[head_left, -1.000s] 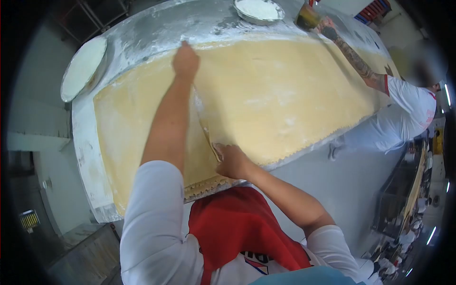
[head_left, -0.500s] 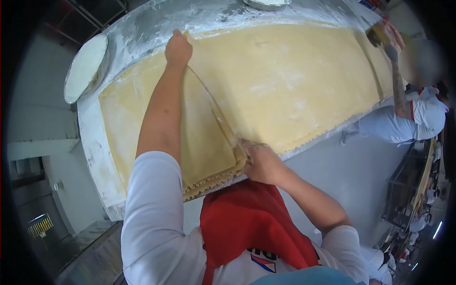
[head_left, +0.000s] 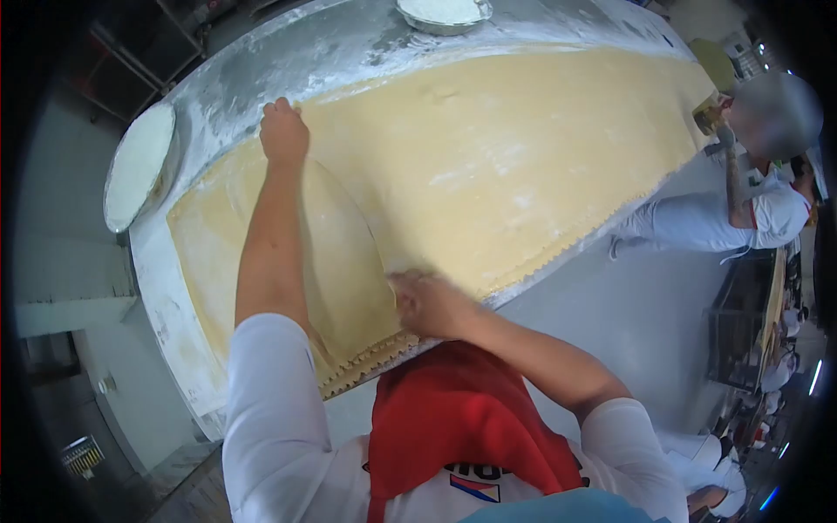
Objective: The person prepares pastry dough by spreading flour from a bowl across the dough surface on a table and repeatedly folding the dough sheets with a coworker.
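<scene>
Our grip is narrow on both sides. Our left hand (head_left: 285, 132) is closed at the far edge of the dough sheet (head_left: 488, 157), a small corner showing beside the fingers. Our right hand (head_left: 427, 303) looks pinched on the near end of the same line, though blur hides exactly how the fingertips meet it. Between them an edge of the upper layer (head_left: 340, 235) bows across the sheet, and near our red apron (head_left: 462, 418) several layers show a jagged edge (head_left: 370, 359).

The sheet lies spread along the floured worktop (head_left: 235, 78). Beyond our left arm stands a round pan of white powder (head_left: 142, 166), and a bowl (head_left: 445, 12) of similar powder sits past the far edge. A co-worker (head_left: 697, 218) stands at the sheet's other end.

We judge the step in hand to be handling a loose layer by its two ends, partway into a fold or lift. The next move calls for both hands travelling together, with light, even tension, so that the layer neither tears nor creases and its edges line up.
</scene>
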`<state>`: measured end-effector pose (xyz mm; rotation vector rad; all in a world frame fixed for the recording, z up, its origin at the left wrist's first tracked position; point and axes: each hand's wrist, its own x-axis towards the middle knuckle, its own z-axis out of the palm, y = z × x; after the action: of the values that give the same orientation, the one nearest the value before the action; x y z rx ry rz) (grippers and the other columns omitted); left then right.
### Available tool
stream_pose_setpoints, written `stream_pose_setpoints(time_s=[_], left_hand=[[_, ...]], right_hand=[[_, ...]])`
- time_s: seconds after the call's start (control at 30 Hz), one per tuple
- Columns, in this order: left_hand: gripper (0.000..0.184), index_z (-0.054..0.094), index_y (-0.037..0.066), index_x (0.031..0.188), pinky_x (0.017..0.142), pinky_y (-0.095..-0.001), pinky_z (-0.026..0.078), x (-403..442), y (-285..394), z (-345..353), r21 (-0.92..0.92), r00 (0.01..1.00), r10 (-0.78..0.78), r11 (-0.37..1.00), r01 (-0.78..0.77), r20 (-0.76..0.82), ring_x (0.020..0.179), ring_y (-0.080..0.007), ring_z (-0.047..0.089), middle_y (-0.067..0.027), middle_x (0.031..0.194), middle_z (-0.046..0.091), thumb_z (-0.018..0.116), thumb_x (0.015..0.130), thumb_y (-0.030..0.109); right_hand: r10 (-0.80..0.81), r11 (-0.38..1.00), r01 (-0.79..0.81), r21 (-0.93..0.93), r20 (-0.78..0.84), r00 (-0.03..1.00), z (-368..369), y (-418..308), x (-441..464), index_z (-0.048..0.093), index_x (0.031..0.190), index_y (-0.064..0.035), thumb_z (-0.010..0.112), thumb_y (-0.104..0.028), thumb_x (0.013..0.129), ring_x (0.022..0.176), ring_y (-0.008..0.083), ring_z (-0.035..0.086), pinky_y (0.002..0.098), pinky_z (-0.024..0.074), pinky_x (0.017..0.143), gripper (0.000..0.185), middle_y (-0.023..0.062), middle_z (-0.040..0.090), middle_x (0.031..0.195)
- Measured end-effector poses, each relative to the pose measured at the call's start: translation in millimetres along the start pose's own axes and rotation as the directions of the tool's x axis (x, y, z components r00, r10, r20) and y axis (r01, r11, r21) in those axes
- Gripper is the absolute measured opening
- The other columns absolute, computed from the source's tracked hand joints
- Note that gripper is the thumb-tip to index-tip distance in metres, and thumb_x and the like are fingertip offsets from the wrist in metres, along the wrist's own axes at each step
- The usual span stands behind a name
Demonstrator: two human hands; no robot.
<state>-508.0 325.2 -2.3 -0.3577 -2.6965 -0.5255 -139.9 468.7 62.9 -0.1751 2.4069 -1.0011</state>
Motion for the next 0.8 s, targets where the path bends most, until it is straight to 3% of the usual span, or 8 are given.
stream_pose_setpoints(time_s=[0.07, 0.13, 0.17, 0.3, 0.33, 0.47, 0.63, 0.8], left_hand=[[0.029, 0.054, 0.0, 0.104, 0.082, -0.05, 0.049, -13, 41, 2, 0.158, 0.992, 0.118, 0.981, -0.11, -0.041, 0.11, -0.0381, 0.057, -0.0179, 0.103, 0.058, 0.058, 0.091, 0.026], [0.037, 0.056, -0.002, 0.111, 0.095, -0.0491, 0.043, -26, 90, 20, 0.102, 0.941, 0.313, 0.94, -0.326, 0.128, 0.119, -0.0373, 0.051, -0.0185, 0.113, 0.058, 0.059, 0.089, 0.028], [0.053, 0.05, -0.006, 0.126, 0.106, -0.0508, 0.033, -40, 115, 40, -0.076, 0.913, 0.409, 0.91, -0.408, -0.013, 0.125, -0.0402, 0.046, -0.0234, 0.13, 0.052, 0.059, 0.09, 0.031], [0.075, 0.031, 0.001, 0.147, 0.118, -0.0485, 0.013, -73, 230, 58, -0.28, 0.772, 0.566, 0.821, -0.497, 0.288, 0.146, -0.0328, 0.019, -0.0166, 0.156, 0.025, 0.047, 0.094, 0.052], [0.074, 0.027, 0.002, 0.149, 0.118, -0.0464, 0.012, -76, 243, 55, -0.197, 0.758, 0.502, 0.864, -0.463, 0.417, 0.147, -0.0307, 0.016, -0.0154, 0.158, 0.02, 0.034, 0.097, 0.054], [0.072, 0.023, 0.003, 0.15, 0.119, -0.0471, 0.01, -36, 226, 82, -0.023, 0.908, 0.271, 0.96, -0.279, 0.32, 0.147, -0.0278, 0.014, -0.0118, 0.159, 0.018, 0.03, 0.098, 0.052], [0.071, 0.024, 0.004, 0.15, 0.118, -0.0499, 0.013, -6, 206, 94, 0.023, 0.917, 0.253, 0.962, -0.273, 0.308, 0.147, -0.03, 0.016, -0.0137, 0.159, 0.019, 0.03, 0.099, 0.053], [0.075, 0.024, 0.0, 0.149, 0.117, -0.0505, 0.015, -18, 200, 102, 0.101, 0.88, 0.189, 0.961, -0.257, 0.436, 0.146, -0.0322, 0.016, -0.0164, 0.158, 0.019, 0.03, 0.098, 0.055]], right_hand=[[-0.055, 0.978, -0.023, -0.209, -0.357, 0.932, -15, 27, -5, 0.045, 0.136, 0.0005, 0.056, -0.021, 0.085, 0.128, 0.0358, 0.044, 0.0462, 0.0389, 0.105, 0.056, 0.0199, 0.051, 0.134], [-0.016, 0.954, -0.13, -0.272, -0.477, 0.879, -27, 43, -7, 0.046, 0.136, -0.0014, 0.056, -0.022, 0.086, 0.129, 0.0364, 0.042, 0.0483, 0.0358, 0.107, 0.055, 0.0186, 0.049, 0.135], [0.006, 0.919, -0.233, -0.318, -0.58, 0.815, -33, 50, -6, 0.046, 0.136, -0.0033, 0.056, -0.023, 0.087, 0.13, 0.0371, 0.04, 0.0503, 0.0328, 0.109, 0.053, 0.0174, 0.047, 0.136], [-0.165, 0.85, -0.163, -0.501, -0.548, 0.82, -27, 81, -1, 0.048, 0.135, -0.005, 0.055, -0.028, 0.089, 0.134, 0.04, 0.035, 0.0548, 0.0274, 0.111, 0.052, 0.019, 0.042, 0.141], [-0.139, 0.872, -0.147, -0.467, -0.523, 0.841, -30, 78, -7, 0.046, 0.137, -0.0044, 0.055, -0.028, 0.09, 0.136, 0.0401, 0.032, 0.0555, 0.0244, 0.112, 0.053, 0.019, 0.039, 0.144], [-0.083, 0.873, -0.199, -0.446, -0.535, 0.841, -54, 120, -50, 0.042, 0.141, -0.0038, 0.055, -0.028, 0.09, 0.141, 0.041, 0.024, 0.0565, 0.0183, 0.115, 0.058, 0.0193, 0.03, 0.151], [-0.023, 0.894, -0.211, -0.395, -0.512, 0.859, -92, 179, -74, 0.042, 0.142, -0.0048, 0.056, -0.03, 0.091, 0.142, 0.0411, 0.022, 0.0583, 0.016, 0.115, 0.059, 0.0181, 0.025, 0.155], [-0.103, 0.763, -0.237, -0.602, -0.475, 0.874, -135, 229, -46, 0.033, 0.148, -0.0115, 0.053, -0.035, 0.093, 0.145, 0.0371, 0.017, 0.0591, 0.014, 0.115, 0.063, 0.0131, 0.02, 0.158]])
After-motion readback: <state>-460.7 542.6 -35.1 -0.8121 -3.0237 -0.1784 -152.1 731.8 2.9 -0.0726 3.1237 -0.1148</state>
